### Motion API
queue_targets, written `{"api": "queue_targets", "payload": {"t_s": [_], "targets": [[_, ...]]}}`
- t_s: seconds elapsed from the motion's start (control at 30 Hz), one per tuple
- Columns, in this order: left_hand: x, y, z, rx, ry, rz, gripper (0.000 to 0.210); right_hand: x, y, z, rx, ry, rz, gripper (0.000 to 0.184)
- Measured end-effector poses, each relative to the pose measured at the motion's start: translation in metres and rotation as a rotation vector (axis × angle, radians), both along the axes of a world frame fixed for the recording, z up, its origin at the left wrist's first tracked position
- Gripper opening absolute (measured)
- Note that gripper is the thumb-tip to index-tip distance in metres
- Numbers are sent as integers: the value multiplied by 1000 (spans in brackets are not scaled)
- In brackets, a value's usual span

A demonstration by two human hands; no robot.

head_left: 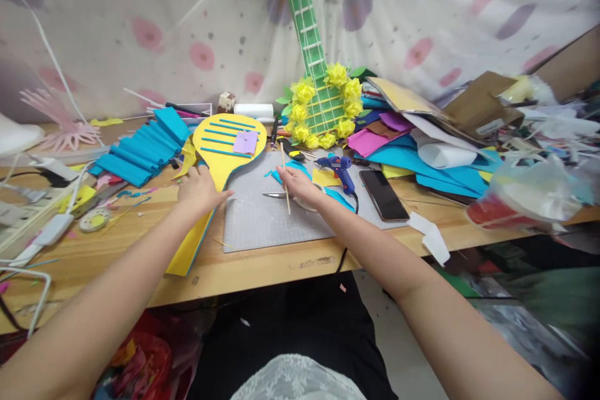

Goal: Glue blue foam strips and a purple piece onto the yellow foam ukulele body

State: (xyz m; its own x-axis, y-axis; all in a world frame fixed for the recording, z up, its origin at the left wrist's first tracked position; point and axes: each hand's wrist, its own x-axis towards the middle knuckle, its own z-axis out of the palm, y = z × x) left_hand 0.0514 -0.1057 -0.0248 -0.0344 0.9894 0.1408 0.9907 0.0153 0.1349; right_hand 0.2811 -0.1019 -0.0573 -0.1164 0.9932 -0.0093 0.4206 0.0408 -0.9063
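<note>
My left hand point(199, 192) rests across the neck of a yellow guitar-shaped cutout point(216, 165), its fingers spread and thumb stretched out. Blue strips point(220, 140) and a small purple paper square point(245, 142) lie on the cutout's round end. Between the fingertips of my right hand point(299, 184) is a thin wooden stick point(284, 169), held nearly upright over the grey cutting mat point(253, 225). Scissors point(275, 195) lie beneath that hand, their handles partly hidden. Just right of it is a blue hot glue gun point(338, 169).
A green guitar-shaped piece point(309, 44) with yellow paper flowers leans at the back. Pleated blue paper point(145, 150) lies left; a phone point(384, 195), stacked coloured paper point(422, 159) and a plastic-covered cup point(506, 206) lie right. A power strip point(28, 219) stands at the left edge.
</note>
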Motion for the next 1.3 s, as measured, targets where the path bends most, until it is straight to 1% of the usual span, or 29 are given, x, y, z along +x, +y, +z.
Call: {"api": "queue_targets", "payload": {"t_s": [0.1, 0.23, 0.33, 0.43, 0.57, 0.63, 0.7, 0.8, 0.9, 0.97, 1.1, 1.2, 1.3], "targets": [[-1, 3, -7, -28, -43, 40, 60, 6, -2, -3, 36, -29, 13, 44], [-5, 7, -11, 66, -174, 30, 44, 13, -2, -8, 62, -84, -15, 43], [-3, 7, -10, 91, -229, 8, 41, 17, -1, -8, 57, -80, -18, 40], [2, 6, -11, 74, -231, -11, 42, 20, 1, -6, 97, -90, -24, 38], [5, 8, -13, 90, -265, -4, 41, 25, 3, -6, 160, -230, -38, 40], [2, 11, -8, 112, -281, 24, 41, 29, 3, -6, 148, -324, -18, 40], [-3, 13, 2, 136, -293, 68, 41, 31, 3, -3, 114, -436, -3, 37], [-12, 16, 18, 182, -308, 118, 41, 32, 3, 4, 59, -617, -2, 29], [-20, 19, 27, 216, -319, 137, 42, 28, 7, 12, 43, -720, 11, 27], [-24, 20, 27, 217, -323, 152, 44, 23, 11, 16, 54, -745, 21, 29], [-27, 21, 23, 185, -327, 191, 46, 10, 26, 19, 58, -778, 34, 33], [-29, 21, 23, 180, -328, 226, 44, 0, 39, 18, 69, -822, 68, 32], [-31, 22, 26, 194, -331, 242, 44, -7, 52, 13, 129, -848, 93, 31]]}}
